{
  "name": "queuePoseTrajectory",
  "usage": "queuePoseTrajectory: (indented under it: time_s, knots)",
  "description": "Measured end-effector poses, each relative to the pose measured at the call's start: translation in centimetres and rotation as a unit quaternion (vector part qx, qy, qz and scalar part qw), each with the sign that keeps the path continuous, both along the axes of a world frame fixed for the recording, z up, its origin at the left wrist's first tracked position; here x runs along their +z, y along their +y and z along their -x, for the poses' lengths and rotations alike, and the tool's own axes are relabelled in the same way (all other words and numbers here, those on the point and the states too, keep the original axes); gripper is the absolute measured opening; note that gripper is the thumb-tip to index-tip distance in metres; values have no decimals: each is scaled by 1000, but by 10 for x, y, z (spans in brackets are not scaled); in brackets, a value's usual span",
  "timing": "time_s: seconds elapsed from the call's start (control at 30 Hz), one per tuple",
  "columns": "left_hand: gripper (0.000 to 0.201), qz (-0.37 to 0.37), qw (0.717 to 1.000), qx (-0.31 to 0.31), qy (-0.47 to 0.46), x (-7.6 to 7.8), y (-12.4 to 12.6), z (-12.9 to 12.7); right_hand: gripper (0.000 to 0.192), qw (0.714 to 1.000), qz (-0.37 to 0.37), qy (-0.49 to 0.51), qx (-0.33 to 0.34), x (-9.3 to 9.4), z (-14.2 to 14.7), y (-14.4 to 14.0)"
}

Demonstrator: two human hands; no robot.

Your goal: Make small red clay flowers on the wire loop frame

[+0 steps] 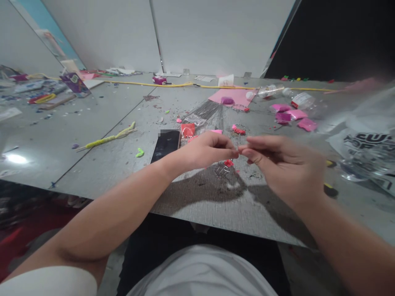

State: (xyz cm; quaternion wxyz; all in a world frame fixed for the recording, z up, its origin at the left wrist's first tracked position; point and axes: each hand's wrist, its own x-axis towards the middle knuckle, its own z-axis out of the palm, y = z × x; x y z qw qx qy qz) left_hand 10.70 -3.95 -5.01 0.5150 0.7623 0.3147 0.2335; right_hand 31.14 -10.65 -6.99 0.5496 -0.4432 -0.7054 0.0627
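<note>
Right below the meeting fingertips, a small red clay-like lump (228, 163) sits against a tangle of thin silvery wire (221, 171), over the scuffed grey table (101, 168). The bare left hand (208, 149) and bare right hand (291, 166) each bring thumb and forefinger close in a pinch, tips nearly touching; from here I cannot tell what, if anything, they grip. Just beyond them lies a wire loop with red and pink lumps (238, 130). Beside the left wrist, a flat black phone (166, 144) is partly covered by the forearm, with a square red packet (188, 130) next to it. Behind the right wrist, a yellow-and-black handle (331, 190) is half hidden. Farther right, glossy pink packets (293, 115) lie near clear plastic bottles (304, 100), and a bulky see-through bag with dark lettering (367, 137) crowds that side. Leftward are a bright green scrap (140, 152) and a yellow-green wrapped stick (108, 137); a long yellow cord (138, 84) crosses the back
</note>
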Motion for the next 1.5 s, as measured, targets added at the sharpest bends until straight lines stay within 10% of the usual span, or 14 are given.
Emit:
queuePoseTrajectory:
  time_s: [0.4,1.03,1.5]
  knots:
    - [19,85,988,-37,-121,0,-5,-3,51,967,-164,-195,28,-1,6,1]
    - [16,263,937,-74,-219,0,-5,-2,46,994,30,-24,106,5,0,-2]
    - [13,300,922,-100,-223,1,-7,-1,13,993,-46,-70,89,17,2,-2]
